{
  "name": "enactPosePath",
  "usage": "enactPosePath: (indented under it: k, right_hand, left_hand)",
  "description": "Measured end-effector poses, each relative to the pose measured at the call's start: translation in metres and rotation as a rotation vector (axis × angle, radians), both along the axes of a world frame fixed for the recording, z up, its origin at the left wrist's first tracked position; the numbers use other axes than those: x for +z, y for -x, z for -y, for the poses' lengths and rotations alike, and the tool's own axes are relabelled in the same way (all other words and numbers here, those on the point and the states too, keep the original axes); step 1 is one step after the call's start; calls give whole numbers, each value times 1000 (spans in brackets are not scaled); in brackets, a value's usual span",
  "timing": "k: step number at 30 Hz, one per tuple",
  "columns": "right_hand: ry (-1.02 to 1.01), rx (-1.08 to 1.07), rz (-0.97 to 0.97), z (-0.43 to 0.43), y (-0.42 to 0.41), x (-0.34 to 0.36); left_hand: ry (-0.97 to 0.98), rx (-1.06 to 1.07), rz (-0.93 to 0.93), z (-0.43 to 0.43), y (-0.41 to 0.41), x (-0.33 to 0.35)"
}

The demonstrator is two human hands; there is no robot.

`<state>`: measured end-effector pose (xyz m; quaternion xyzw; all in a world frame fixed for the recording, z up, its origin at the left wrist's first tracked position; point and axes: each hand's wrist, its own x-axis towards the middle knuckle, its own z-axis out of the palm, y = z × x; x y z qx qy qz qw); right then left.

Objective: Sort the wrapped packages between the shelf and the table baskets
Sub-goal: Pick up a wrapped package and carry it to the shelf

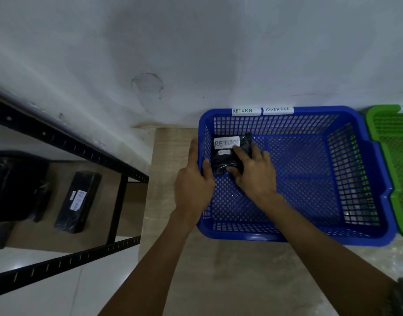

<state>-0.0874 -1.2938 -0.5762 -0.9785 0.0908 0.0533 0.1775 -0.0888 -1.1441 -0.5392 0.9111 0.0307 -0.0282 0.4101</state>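
Package (222,159) marked RETURN in blue basket (321,110), my right grip (253,174) held it, my left grip (193,185) clasped the basket rim.

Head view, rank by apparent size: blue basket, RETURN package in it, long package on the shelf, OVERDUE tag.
1. blue basket
2-3. long package on the shelf and RETURN package: these look alike, and the right hand covers part of the latter, so unranked
4. OVERDUE tag

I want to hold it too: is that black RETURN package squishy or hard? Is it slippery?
Probably squishy: the black package in the blue basket looks rumpled where the right hand grips it. Its glossy wrap may be slippery.
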Motion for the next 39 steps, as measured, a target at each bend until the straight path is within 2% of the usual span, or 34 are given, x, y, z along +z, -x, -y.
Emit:
enactPosePath:
  k: [4, 8, 13, 15, 17, 20, 24, 29, 33, 39]
  right_hand:
    - [40, 73, -144, 3, 1, 9]
    - [-91, 109, -222, 3, 6, 20]
    - [-128, 116, -107, 2, 29, 52]
    - [-128, 169, -60, 1, 44, 74]
    - [-132, 232, -57, 0, 58, 97]
    - [-118, 291, -121, -5, 78, 131]
    - [-67, 368, -153, -15, 115, 174]
    - [-46, 431, -129, -35, 187, 214]
    - [-52, 501, -135, -65, 244, 235]
    - [-61, 618, -57, -130, 292, 282]
  left_hand:
    - [-15, -7, 10, 0, -1, 1]
    - [-82, -15, 10, -1, -2, 3]
    - [-120, -119, 46, -10, -3, 16]
    - [-123, -98, 35, -16, -2, 31]
    - [-89, -80, 11, -22, 1, 51]
    - [-7, -163, -79, -37, 14, 89]
    - [-78, -281, -163, -65, 62, 134]
    - [9, -208, -154, -104, 151, 168]
    - [18, -155, -102, -135, 223, 181]
    - [-110, -95, 27, -202, 298, 229]
